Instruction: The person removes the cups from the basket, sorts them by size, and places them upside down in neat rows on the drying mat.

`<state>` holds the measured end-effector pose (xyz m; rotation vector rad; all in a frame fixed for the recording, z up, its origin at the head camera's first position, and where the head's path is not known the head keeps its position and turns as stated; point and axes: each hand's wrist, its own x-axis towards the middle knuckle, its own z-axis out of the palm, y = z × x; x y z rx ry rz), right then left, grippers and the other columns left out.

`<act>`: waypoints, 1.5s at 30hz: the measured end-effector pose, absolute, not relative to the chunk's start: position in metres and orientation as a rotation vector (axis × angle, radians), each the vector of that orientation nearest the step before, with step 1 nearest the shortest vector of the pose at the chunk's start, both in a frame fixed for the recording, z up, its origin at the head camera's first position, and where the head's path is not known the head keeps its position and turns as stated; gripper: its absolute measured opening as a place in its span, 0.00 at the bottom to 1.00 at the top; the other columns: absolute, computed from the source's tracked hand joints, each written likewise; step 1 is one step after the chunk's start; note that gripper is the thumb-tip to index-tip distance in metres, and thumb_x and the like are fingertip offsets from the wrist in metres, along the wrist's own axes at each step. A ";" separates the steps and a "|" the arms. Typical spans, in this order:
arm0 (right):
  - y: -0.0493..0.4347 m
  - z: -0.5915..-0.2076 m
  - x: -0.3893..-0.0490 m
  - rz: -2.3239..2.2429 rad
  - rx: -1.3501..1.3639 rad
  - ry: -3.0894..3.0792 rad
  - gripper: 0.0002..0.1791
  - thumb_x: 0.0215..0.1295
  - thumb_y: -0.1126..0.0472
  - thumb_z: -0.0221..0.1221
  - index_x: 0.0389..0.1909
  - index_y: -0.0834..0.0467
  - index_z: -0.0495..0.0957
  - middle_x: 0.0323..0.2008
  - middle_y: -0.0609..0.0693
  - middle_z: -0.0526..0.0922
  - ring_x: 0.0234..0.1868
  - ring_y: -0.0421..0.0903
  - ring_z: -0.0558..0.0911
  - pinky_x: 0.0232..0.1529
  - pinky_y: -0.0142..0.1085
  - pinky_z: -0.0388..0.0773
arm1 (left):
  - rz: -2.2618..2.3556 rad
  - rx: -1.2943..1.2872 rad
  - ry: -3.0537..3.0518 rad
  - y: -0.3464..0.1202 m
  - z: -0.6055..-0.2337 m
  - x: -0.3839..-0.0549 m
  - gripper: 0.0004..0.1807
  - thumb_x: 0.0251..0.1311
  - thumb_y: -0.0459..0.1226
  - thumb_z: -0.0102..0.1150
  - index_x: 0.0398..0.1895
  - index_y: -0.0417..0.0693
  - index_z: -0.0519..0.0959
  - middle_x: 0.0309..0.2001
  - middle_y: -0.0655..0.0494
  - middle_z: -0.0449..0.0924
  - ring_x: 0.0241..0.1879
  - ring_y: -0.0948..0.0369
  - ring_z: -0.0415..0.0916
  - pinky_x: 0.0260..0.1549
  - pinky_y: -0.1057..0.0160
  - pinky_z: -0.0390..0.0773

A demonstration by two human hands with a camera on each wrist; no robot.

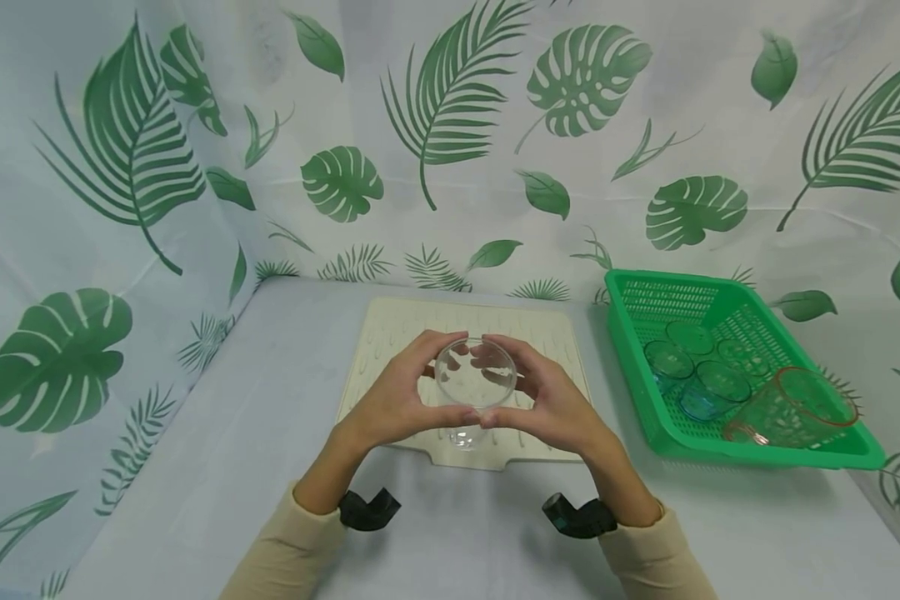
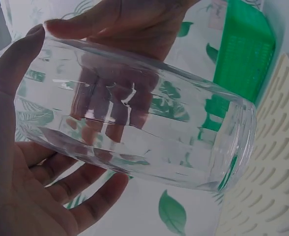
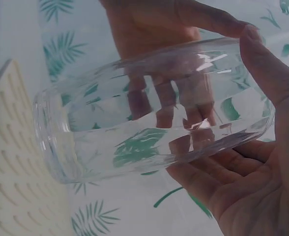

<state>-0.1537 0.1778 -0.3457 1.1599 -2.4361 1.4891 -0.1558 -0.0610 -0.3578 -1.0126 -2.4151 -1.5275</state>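
Both hands hold a tall clear glass between them, over a cream ridged mat. On one side of its wall is my left hand, and on the other my right hand. The thumbs run along the near side with their tips meeting, while the other fingers curve round the far side. Through the clear wall the right hand's fingers show in the left wrist view. A narrower ringed end points toward the mat in the right wrist view.
A green plastic basket stands at the right with several tinted glasses in it. One larger pinkish glass mug leans against its front wall. Behind the table hangs a white leaf-print cloth. A pale cloth covers the table.
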 end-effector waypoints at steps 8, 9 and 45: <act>0.174 -0.349 -0.155 1.570 1.192 -2.381 0.50 0.51 0.48 0.73 0.73 0.61 0.62 0.63 0.64 0.76 0.61 0.59 0.80 0.60 0.36 0.81 | -1.512 -1.011 -2.348 -0.060 -0.359 -0.157 0.45 0.44 0.46 0.79 0.69 0.55 0.70 0.57 0.58 0.75 0.54 0.62 0.74 0.49 0.57 0.81; 0.174 -0.349 -0.155 1.574 1.191 -2.380 0.50 0.51 0.50 0.74 0.73 0.61 0.62 0.63 0.64 0.76 0.61 0.58 0.80 0.60 0.35 0.81 | -1.512 -1.009 -2.336 -0.060 -0.359 -0.157 0.45 0.44 0.46 0.79 0.69 0.55 0.70 0.57 0.58 0.75 0.53 0.62 0.74 0.48 0.57 0.82; 0.148 -0.411 -0.185 1.819 1.106 -2.608 0.34 0.57 0.63 0.72 0.64 0.58 0.71 0.59 0.56 0.80 0.55 0.47 0.83 0.58 0.35 0.80 | -1.583 -0.900 -2.136 -0.088 -0.353 -0.170 0.47 0.50 0.65 0.68 0.67 0.47 0.71 0.54 0.46 0.77 0.48 0.51 0.78 0.44 0.56 0.84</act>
